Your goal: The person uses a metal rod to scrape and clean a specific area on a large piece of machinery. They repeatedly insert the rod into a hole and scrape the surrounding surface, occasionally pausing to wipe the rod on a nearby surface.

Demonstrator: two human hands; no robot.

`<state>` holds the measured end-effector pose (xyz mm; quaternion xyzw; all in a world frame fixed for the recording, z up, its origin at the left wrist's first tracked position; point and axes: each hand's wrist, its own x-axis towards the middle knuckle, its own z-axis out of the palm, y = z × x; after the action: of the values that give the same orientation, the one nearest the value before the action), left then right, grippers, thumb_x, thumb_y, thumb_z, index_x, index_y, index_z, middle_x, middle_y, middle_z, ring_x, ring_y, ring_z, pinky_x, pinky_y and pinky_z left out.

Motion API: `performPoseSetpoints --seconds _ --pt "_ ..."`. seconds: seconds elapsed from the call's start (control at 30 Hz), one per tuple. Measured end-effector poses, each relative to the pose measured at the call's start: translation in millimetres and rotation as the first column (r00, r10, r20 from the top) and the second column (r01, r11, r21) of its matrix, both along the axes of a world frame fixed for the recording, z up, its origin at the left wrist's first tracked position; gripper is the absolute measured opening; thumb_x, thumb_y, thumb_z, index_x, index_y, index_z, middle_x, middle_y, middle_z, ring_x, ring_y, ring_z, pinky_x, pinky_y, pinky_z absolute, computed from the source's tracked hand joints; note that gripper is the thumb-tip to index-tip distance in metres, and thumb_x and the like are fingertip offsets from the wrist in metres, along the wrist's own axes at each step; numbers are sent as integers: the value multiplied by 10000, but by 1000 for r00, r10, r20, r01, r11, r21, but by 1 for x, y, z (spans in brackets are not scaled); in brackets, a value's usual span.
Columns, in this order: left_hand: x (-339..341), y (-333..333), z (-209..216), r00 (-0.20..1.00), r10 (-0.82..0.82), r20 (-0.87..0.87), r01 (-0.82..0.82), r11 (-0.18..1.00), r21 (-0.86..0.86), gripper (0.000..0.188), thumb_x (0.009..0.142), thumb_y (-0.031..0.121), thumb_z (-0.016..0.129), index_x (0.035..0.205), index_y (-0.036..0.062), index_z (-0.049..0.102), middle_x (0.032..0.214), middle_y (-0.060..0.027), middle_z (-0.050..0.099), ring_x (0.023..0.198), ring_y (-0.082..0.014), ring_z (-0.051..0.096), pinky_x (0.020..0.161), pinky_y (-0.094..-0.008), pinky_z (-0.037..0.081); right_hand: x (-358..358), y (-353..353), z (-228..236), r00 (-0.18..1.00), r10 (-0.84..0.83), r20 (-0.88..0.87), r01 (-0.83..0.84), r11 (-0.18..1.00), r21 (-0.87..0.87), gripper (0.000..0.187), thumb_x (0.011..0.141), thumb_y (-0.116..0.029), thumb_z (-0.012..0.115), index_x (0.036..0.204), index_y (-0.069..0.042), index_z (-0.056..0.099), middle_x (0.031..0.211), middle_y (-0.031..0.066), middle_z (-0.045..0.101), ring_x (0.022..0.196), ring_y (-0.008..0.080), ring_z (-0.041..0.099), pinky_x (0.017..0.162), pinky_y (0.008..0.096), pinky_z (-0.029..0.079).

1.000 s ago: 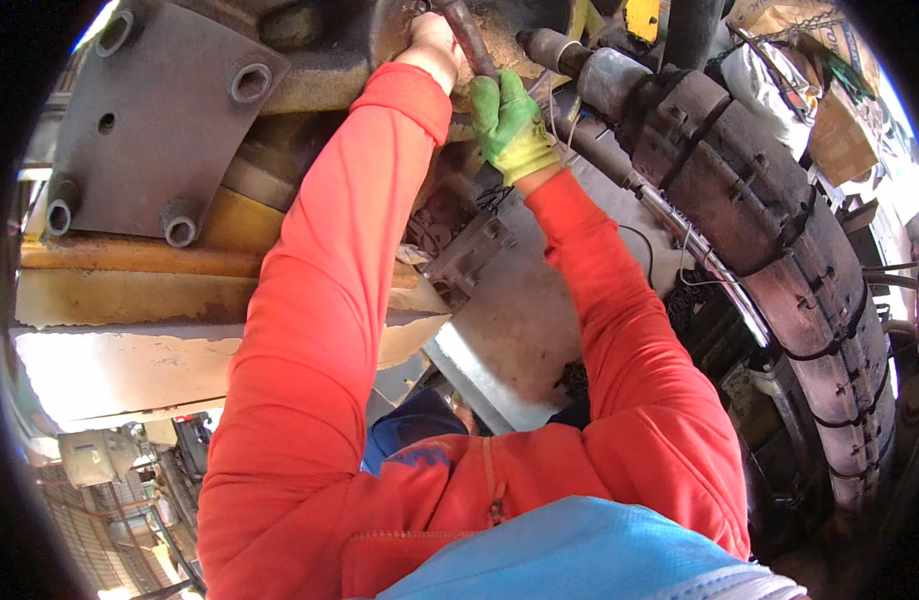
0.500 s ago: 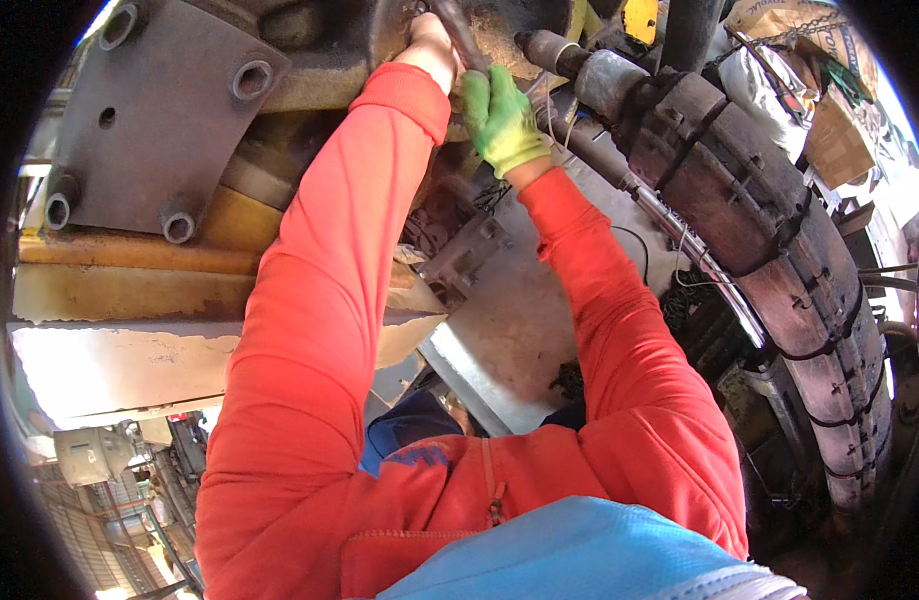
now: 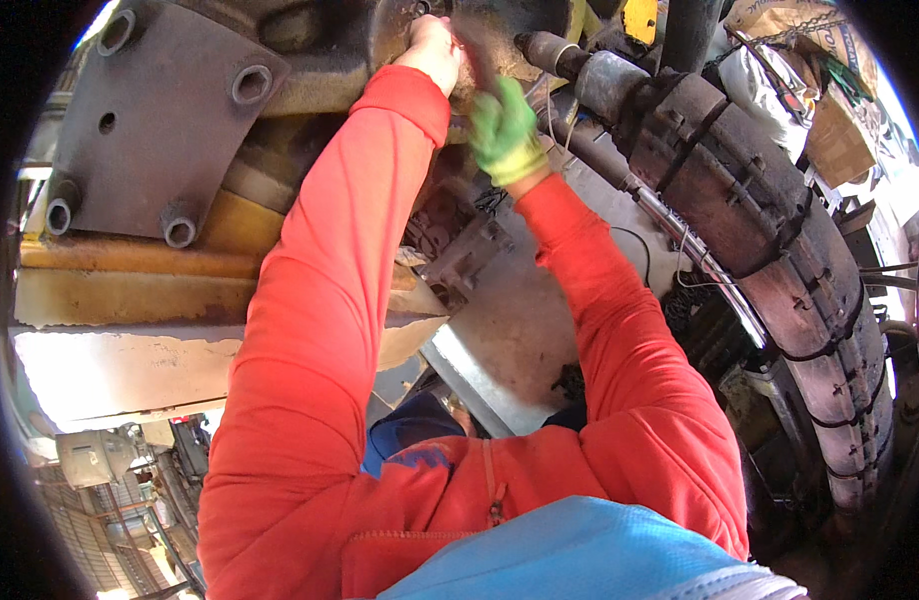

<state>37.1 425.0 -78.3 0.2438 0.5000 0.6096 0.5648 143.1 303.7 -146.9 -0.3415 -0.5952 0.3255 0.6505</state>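
Observation:
My bare left hand [image 3: 435,48] is raised to the top of the view, against a brown, worn metal housing [image 3: 390,35]. Its fingers look curled together, and whatever they hold is hidden. Just to the right and a little nearer, my right hand [image 3: 505,130], in a green and yellow glove, closes round the lower end of a dark rod-like tool [image 3: 477,50]. Motion smears both the glove and the tool, whose upper end reaches past my left hand; its exact kind does not show.
Left of my arms stands a dark metal plate [image 3: 160,120] with tubular bosses at its corners, above a yellow beam [image 3: 130,285]. A big segmented track [image 3: 740,190] curves down the right side, beside a shiny cylinder rod [image 3: 715,265]. Cardboard and bags [image 3: 835,135] lie at upper right.
My right hand has shifted slightly down and right, blurring, and the dark tool has swung rightward with it, away from my left hand. The left hand stays nearly in place.

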Motion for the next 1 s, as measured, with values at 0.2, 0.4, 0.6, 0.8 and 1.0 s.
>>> performPoseSetpoints --seconds 0.2,0.4,0.6,0.8,1.0 --pt "2 1 -2 989 -24 -145 22 1000 -18 190 807 12 394 992 46 416 609 -34 394 470 -151 351 424 -264 289 -7 -17 -4 991 -121 -52 129 967 219 200 864 -212 486 931 -24 504 744 198 562 704 391 571 575 407 448" --pt "3 4 -11 995 103 -13 -103 995 7 123 861 158 446 762 95 486 566 -36 450 423 -162 401 394 -287 343 -8 -28 -8 978 -66 -200 104 977 186 245 835 -218 510 980 -20 503 755 176 555 664 353 569 572 379 448" --pt "-22 34 -68 977 59 -205 -78 993 -87 110 867 163 433 885 112 529 659 -61 475 496 -203 404 497 -344 402 12 -59 13 860 180 -478 -113 980 165 202 852 -226 516 941 -45 518 774 70 550 664 192 541 584 308 433" --pt "-7 -14 -59 958 -248 -143 252 968 7 213 898 180 387 1064 81 475 784 -125 567 655 -278 509 668 -410 469 35 -95 63 584 498 -641 -355 867 350 232 898 -292 511 971 -76 470 713 -5 487 602 91 467 518 236 384" --pt "58 -232 -58 979 -144 -146 180 946 270 227 913 201 459 1043 44 558 746 -28 565 626 -143 526 578 -276 441 46 -111 61 611 543 -576 -460 836 300 178 896 -215 511 971 -56 488 786 27 514 643 108 494 550 240 422"
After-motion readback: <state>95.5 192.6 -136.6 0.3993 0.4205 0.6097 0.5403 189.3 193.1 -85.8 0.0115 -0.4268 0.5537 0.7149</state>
